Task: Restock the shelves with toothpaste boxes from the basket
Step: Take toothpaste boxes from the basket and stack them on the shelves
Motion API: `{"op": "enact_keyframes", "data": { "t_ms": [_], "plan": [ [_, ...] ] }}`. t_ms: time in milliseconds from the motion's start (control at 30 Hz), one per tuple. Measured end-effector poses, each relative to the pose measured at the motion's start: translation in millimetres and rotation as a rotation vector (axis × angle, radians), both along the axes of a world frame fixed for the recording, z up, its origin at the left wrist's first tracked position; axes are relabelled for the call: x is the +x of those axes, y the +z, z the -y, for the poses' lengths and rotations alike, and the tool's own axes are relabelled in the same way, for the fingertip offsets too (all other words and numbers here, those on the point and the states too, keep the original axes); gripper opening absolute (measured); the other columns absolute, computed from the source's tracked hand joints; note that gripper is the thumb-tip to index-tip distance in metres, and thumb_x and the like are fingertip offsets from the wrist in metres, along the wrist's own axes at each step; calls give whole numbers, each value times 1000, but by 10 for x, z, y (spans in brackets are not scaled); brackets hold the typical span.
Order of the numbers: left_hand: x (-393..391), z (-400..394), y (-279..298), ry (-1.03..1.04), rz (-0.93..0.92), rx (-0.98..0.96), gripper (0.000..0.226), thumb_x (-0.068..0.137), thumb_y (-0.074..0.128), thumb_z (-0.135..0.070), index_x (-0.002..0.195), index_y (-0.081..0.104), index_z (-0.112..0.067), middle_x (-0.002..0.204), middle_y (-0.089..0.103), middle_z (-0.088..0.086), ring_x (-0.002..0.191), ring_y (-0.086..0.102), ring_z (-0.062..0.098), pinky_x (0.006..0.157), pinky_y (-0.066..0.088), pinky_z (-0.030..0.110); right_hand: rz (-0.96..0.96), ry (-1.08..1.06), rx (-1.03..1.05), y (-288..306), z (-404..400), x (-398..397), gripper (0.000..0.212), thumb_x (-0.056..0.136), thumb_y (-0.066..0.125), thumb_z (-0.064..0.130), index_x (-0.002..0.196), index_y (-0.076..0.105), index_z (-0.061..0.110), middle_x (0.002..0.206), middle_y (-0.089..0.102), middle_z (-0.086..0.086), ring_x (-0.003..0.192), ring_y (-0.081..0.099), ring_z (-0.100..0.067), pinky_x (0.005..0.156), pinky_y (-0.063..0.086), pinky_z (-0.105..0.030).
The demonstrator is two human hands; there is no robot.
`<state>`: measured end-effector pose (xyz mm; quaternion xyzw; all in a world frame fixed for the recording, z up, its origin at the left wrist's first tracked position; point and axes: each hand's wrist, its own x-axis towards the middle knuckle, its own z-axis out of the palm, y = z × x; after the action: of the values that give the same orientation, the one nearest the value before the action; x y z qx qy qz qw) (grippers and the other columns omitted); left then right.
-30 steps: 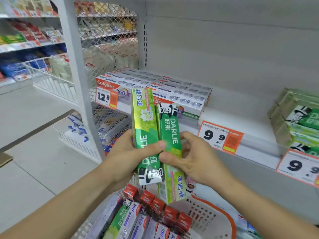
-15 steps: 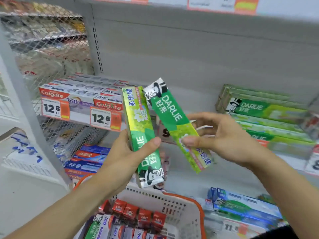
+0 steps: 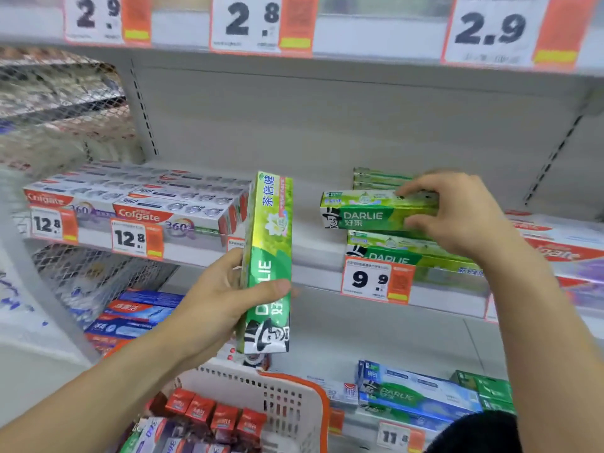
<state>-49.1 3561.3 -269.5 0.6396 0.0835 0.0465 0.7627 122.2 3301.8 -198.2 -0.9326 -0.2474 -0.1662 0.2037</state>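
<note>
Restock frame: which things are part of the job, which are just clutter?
In the job:
- green box gripped by right hand, over the green stack
- second green box, upright in left hand
- basket with more boxes

Not in the job:
- Colgate boxes
- blue boxes on the lower shelf
- price tags
</note>
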Motion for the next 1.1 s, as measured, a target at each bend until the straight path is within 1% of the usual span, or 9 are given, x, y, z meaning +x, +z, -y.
{"op": "enact_keyframes", "data": {
  "t_ms": [167,267,433,500,600,700,767,933,1100],
  "plan": [
    [259,0,42,-25,38,162,71,53,91,-20,116,63,-5,106,74,15,92,72,26,78,58,35,92,-31,-22,-205,40,163,37,77,82,18,112,74,27,115,70,-6,118,49,-35,98,45,-47],
    [408,70,85,-88,75,169,67,53,90,-19,116,67,-11,108,75,13,95,72,26,79,58,34,258,18,157,-226,-58,25,24,84,77,21,108,73,26,102,64,4,108,57,-28,91,42,-33],
    [499,99,190,-245,134,385,72,67,89,-10,130,55,-22,107,76,9,96,73,24,84,60,39,-268,512,771,-227,-245,-365,79,75,83,32,143,42,36,128,57,5,103,66,-20,80,59,-36],
    [483,38,271,-296,171,592,74,66,89,-16,130,54,-31,107,77,0,98,73,18,91,58,38,-281,560,680,-237,-219,-356,90,69,87,35,145,39,40,128,57,6,105,67,-21,85,59,-41],
    [503,-69,359,-361,217,820,73,68,90,-29,132,56,-40,114,73,-15,105,70,6,94,55,32,-242,529,501,-249,-176,-282,73,67,92,35,130,56,30,115,65,7,97,69,-21,88,56,-50],
    [570,-105,425,-153,283,1091,43,68,81,-56,106,66,-42,92,71,-27,83,68,-4,71,50,14,-220,521,632,-223,-126,-258,58,66,88,29,114,58,20,104,69,7,90,70,-18,82,57,-40],
    [638,-126,417,-2,300,1022,41,63,77,-60,94,67,-35,85,72,-24,74,68,-2,63,49,13,-168,468,683,-182,-54,-247,54,64,84,26,108,55,18,97,70,16,87,67,-3,76,54,-23],
    [960,-61,145,30,298,437,65,56,89,-30,115,64,-20,105,77,-6,94,74,15,85,60,29,-39,185,502,-103,202,-221,59,54,86,48,101,60,23,88,70,20,80,64,4,67,45,-8],
    [1162,208,-72,135,375,542,73,55,91,-51,120,63,-32,117,69,-8,111,66,11,98,51,32,112,28,121,-134,368,-89,60,51,85,58,96,65,25,89,53,23,84,51,-5,70,34,-10]
  ]
}}
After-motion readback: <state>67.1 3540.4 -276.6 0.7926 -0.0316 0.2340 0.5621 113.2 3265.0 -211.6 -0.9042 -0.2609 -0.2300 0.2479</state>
